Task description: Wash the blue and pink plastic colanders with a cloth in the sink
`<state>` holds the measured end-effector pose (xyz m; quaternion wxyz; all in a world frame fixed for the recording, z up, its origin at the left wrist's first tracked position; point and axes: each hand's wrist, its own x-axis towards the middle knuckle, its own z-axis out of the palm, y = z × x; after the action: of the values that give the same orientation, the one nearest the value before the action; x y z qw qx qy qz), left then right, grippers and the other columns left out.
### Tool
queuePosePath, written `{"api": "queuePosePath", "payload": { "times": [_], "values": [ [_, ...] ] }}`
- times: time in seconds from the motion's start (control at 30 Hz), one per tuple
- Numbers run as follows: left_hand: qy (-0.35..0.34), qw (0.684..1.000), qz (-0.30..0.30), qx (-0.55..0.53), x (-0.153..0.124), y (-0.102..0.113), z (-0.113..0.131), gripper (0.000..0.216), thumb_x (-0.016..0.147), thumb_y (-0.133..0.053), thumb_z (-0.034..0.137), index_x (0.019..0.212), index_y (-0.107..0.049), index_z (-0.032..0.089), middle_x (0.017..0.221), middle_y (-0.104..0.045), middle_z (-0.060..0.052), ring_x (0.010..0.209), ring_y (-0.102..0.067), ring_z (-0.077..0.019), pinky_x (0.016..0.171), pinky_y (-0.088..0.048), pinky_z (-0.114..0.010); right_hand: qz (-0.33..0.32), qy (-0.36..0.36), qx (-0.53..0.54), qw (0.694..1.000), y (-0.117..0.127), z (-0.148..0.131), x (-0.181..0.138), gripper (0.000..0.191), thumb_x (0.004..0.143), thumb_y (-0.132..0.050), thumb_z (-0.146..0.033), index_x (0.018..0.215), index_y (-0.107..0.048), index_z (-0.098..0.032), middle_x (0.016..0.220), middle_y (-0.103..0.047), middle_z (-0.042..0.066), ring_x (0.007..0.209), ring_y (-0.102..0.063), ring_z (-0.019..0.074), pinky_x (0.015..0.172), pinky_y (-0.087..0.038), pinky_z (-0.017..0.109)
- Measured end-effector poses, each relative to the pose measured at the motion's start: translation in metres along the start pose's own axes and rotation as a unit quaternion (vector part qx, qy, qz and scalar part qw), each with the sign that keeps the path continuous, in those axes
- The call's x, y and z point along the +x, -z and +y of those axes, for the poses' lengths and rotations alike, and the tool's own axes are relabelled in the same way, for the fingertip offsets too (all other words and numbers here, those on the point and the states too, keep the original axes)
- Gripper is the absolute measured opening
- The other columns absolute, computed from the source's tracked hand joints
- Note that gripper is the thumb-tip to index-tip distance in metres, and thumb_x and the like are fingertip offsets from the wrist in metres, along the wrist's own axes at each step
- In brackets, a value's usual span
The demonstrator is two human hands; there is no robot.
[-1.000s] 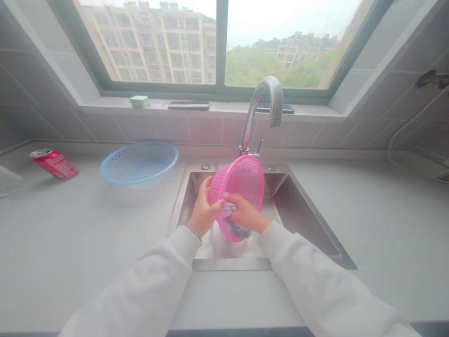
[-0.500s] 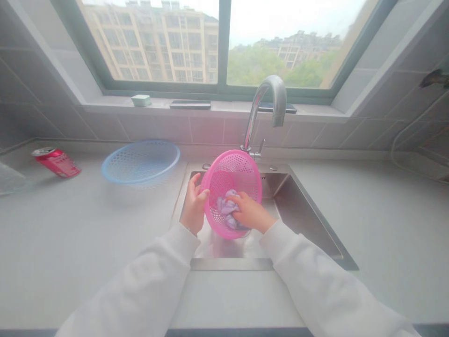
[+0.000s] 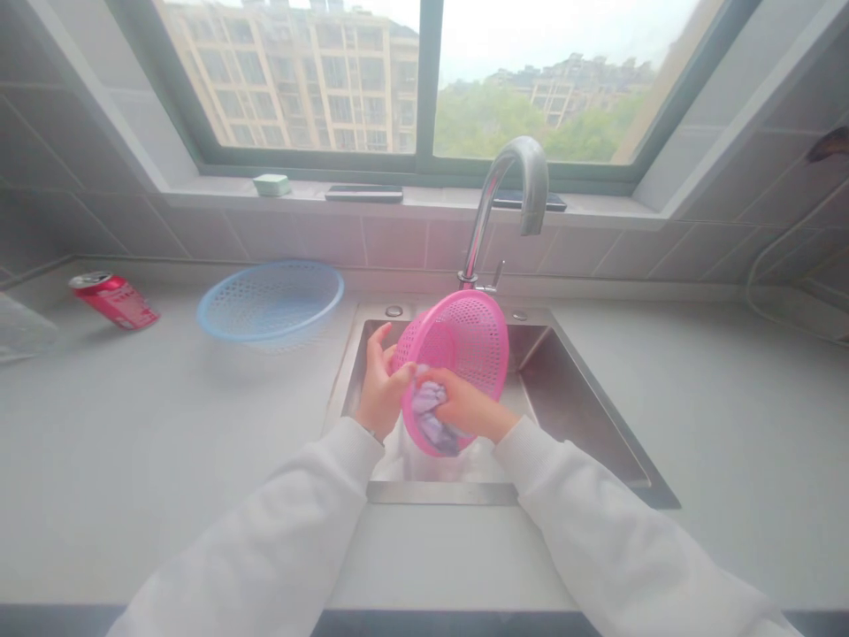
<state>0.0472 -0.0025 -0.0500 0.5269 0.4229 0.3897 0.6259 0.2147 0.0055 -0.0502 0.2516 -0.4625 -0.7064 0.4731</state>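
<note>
My left hand [image 3: 383, 382] grips the left rim of a pink plastic colander [image 3: 481, 341], thumb on the rim and fingers behind its wall. The colander is tilted on its side over the sink, its open face turned to the right and toward me. In my right hand [image 3: 468, 405] is a bunched pale purple cloth [image 3: 431, 409], pressed against the colander's near left rim close to my left thumb. Part of the cloth hangs down along the lower rim. My right fingertips are partly hidden in its folds.
Below is the steel sink [image 3: 577, 407], with a curved faucet [image 3: 523, 177] behind it. On the left counter stand a blue basket [image 3: 271, 305] and a tilted red can [image 3: 118, 301], near a clear plastic item [image 3: 23, 327]. A pale green block [image 3: 271, 185] and a phone-like slab [image 3: 364, 194] lie on the sill.
The colander has turned further to the right in my left hand. My right hand has brought the cloth from the inner wall to the near left rim.
</note>
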Motion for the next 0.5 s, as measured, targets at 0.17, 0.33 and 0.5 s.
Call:
{"api": "queuePosePath", "payload": {
  "times": [0.17, 0.33, 0.5],
  "values": [
    [0.008, 1.0, 0.007, -0.028, 0.0, 0.004, 0.006, 0.099, 0.073, -0.075, 0.039, 0.154, -0.02, 0.027, 0.112, -0.066, -0.007, 0.089, -0.067, -0.0203, 0.088, -0.052, -0.041, 0.074, -0.063, -0.259, 0.961, 0.014, 0.021, 0.003, 0.04, 0.073, -0.055, 0.0, 0.103, -0.07, -0.022, 0.102, -0.059, 0.009, 0.077, -0.056, 0.0174, 0.075, -0.044, 0.032],
    [0.012, 1.0, 0.006, 0.003, -0.004, -0.006, 0.004, 0.095, 0.071, -0.072, 0.031, 0.152, -0.022, 0.029, 0.105, -0.066, -0.004, 0.083, -0.066, -0.0181, 0.08, -0.052, -0.036, -0.007, 0.032, -0.047, 0.998, 0.0, -0.001, 0.001, 0.047, 0.064, -0.055, -0.001, 0.103, -0.067, -0.023, 0.096, -0.066, 0.003, 0.088, -0.062, 0.0186, 0.078, -0.047, 0.03],
    [0.004, 0.999, -0.01, -0.039, -0.005, -0.006, 0.004, 0.094, 0.069, -0.075, 0.032, 0.149, -0.026, 0.029, 0.111, -0.066, -0.005, 0.091, -0.067, -0.0194, 0.087, -0.051, -0.037, 0.055, 0.039, 0.092, 0.993, -0.009, -0.017, -0.003, 0.05, 0.068, -0.056, -0.01, 0.116, -0.062, -0.024, 0.102, -0.067, 0.002, 0.09, -0.063, 0.0186, 0.079, -0.049, 0.032]
  ]
}}
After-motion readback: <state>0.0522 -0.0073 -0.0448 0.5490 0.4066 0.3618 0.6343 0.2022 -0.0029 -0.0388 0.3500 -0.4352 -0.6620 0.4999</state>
